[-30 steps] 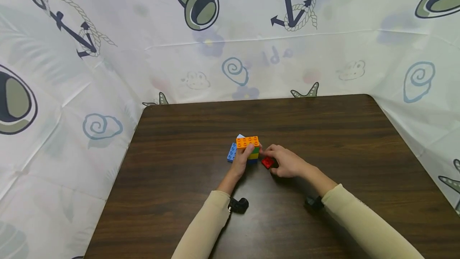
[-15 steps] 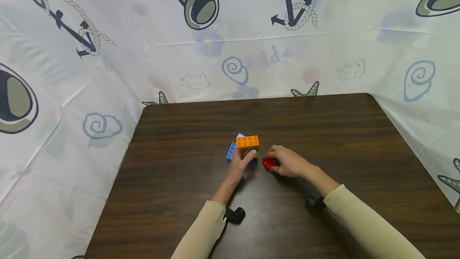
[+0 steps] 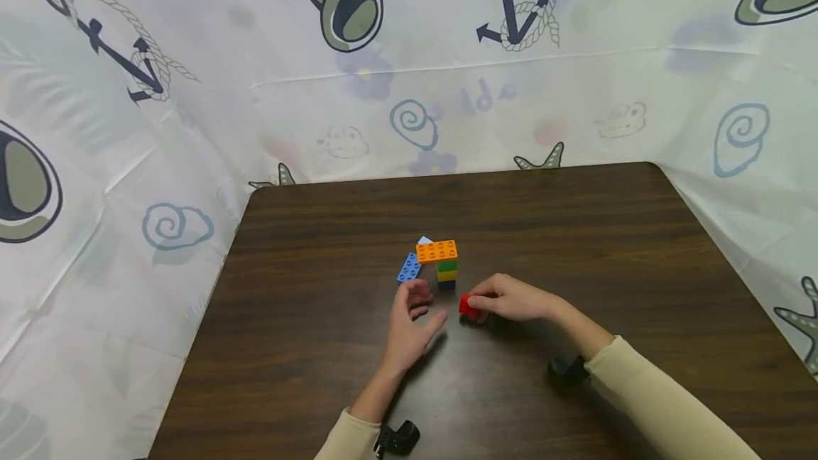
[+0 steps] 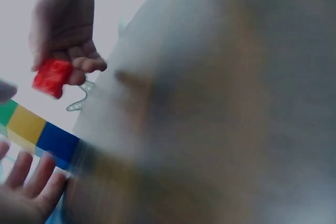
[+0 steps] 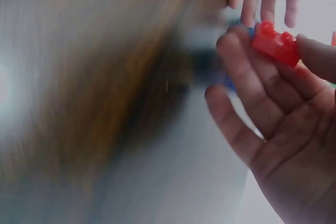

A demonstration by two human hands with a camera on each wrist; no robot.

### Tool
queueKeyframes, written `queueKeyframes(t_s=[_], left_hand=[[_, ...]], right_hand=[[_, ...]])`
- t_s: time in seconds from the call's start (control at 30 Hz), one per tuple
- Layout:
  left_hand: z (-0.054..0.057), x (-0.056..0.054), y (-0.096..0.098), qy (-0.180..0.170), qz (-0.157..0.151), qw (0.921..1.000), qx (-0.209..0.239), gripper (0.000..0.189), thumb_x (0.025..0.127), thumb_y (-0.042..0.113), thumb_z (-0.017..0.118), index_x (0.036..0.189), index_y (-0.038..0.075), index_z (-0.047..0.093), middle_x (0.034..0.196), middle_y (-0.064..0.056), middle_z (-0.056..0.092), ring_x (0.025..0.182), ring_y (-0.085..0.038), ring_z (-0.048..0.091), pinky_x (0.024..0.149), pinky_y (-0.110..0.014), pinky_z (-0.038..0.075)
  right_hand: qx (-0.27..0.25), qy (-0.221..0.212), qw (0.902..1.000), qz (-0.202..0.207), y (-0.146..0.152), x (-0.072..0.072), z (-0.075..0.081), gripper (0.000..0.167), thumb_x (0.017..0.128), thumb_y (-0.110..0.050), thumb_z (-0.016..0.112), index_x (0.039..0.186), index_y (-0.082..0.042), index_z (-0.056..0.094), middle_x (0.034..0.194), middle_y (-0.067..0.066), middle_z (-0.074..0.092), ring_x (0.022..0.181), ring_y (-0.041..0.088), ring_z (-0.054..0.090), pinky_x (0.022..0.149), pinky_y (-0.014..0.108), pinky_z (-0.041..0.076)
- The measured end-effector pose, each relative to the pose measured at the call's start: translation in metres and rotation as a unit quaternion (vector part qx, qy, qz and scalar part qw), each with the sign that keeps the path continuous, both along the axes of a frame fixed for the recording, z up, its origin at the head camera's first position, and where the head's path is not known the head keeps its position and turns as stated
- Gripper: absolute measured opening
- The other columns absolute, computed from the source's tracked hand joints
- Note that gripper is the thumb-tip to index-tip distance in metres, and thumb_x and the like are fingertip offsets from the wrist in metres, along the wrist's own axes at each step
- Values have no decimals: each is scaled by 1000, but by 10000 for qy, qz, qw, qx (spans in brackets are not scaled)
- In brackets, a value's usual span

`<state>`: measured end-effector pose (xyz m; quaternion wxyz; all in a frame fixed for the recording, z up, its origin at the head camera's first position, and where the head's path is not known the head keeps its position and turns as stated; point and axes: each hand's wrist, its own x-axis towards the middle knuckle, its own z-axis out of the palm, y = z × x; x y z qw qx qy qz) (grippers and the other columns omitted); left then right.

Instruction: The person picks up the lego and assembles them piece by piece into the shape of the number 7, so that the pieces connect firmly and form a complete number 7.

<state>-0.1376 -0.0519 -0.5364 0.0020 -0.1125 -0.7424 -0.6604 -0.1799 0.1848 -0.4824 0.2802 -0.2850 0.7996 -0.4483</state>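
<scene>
Between thumb and fingers my right hand (image 3: pixel 516 299) pinches a small red building brick (image 3: pixel 468 306), its studs showing in the right wrist view. My left hand (image 3: pixel 409 329) holds nothing; its fingers are spread and relaxed just in front of the stacked bricks. The stack has an orange brick (image 3: pixel 437 251) on top, overhanging to the left, above a green brick (image 3: pixel 447 266), a yellow brick (image 3: pixel 446 276) and a dark blue brick (image 3: pixel 446 285). Left of the stack lies a lighter blue brick (image 3: pixel 409 267). A pale blue piece (image 3: pixel 424 240) shows partly behind the orange one.
The dark wood-grain table (image 3: pixel 549 226) carries the bricks near its middle. A white printed cloth (image 3: pixel 268 119) hangs behind it and at both sides. Each wrist wears a small black camera, the left one (image 3: pixel 399 439) close to the tabletop.
My left hand has let go of the stack and drawn back toward the near side. My right hand has lifted the red brick slightly and turned it in its fingers.
</scene>
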Motion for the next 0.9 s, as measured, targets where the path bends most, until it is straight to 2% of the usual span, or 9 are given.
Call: queueKeyframes(t_s=[0.07, 0.13, 0.23, 0.43, 0.53, 0.6, 0.7, 0.8, 0.9], left_hand=[[0, 9, -2, 470, -256, 9965, -635, 61, 81, 14, 81, 133, 9, 50, 125, -12, 54, 109, -27, 59, 90, -47, 49], [1, 17, -2, 953, -553, 9862, -1233, 61, 80, 21, 83, 133, 18, 53, 124, -2, 54, 105, -19, 58, 84, -42, 52], [2, 21, -3, 1474, -681, 9733, -1621, 55, 80, 26, 83, 129, 27, 57, 118, 8, 55, 98, -11, 57, 77, -37, 53], [7, 17, -18, 1564, -701, 9737, -1500, 40, 81, 25, 83, 117, 26, 66, 105, 10, 61, 88, -14, 58, 72, -36, 53], [8, 14, -30, 1470, -760, 9717, -1686, 36, 80, 30, 83, 112, 26, 68, 103, 12, 62, 87, -17, 60, 74, -36, 53], [9, 13, -39, 1398, -634, 9699, -1890, 34, 80, 33, 83, 109, 27, 68, 102, 15, 62, 87, -16, 61, 76, -35, 53], [12, 8, -53, 1317, -188, 9681, -2123, 33, 78, 34, 84, 106, 26, 69, 97, 16, 62, 85, -13, 62, 75, -34, 54], [18, 2, -66, 1235, 342, 9688, -2120, 33, 76, 31, 86, 104, 24, 70, 93, 14, 63, 81, -10, 62, 71, -33, 55], [26, -7, -75, 1210, 656, 9727, -1869, 32, 77, 28, 86, 105, 23, 71, 93, 12, 65, 81, -9, 61, 69, -34, 55]], right_hand=[[-441, -530, 9976, 42, -6, 4, -1, 27, 104, -16, 50, 113, 2, 68, 100, 10, 69, 86, 33, 68, 83, 44, 54], [-751, -968, 9924, 67, -12, 7, -2, 28, 104, -16, 49, 114, 3, 67, 101, 12, 68, 88, 35, 68, 85, 47, 53], [-923, -1278, 9875, 75, -22, 11, -5, 29, 105, -18, 48, 111, 3, 67, 98, 11, 66, 87, 30, 67, 85, 44, 54], [-951, -1673, 9813, 23, -36, 13, -11, 31, 105, -22, 47, 110, 0, 68, 98, 10, 69, 88, 26, 68, 85, 40, 54], [-936, -1793, 9793, -25, -43, 14, -13, 32, 106, -23, 45, 112, -1, 68, 102, 12, 70, 93, 29, 69, 86, 40, 54], [-875, -1734, 9809, -136, -50, 16, -13, 34, 106, -25, 44, 114, -1, 67, 104, 12, 70, 95, 31, 69, 85, 42, 54], [-624, -1216, 9898, -393, -61, 18, -15, 37, 106, -27, 44, 123, -2, 64, 108, 10, 69, 95, 29, 68, 82, 42, 55], [-66, 56, 9984, -560, -73, 22, -15, 37, 104, -28, 50, 130, -5, 61, 116, 5, 67, 98, 20, 65, 85, 39, 53], [541, 1455, 9861, -587, -84, 27, -16, 37, 101, -25, 56, 133, -7, 60, 126, 4, 62, 108, 17, 59, 94, 39, 48]])
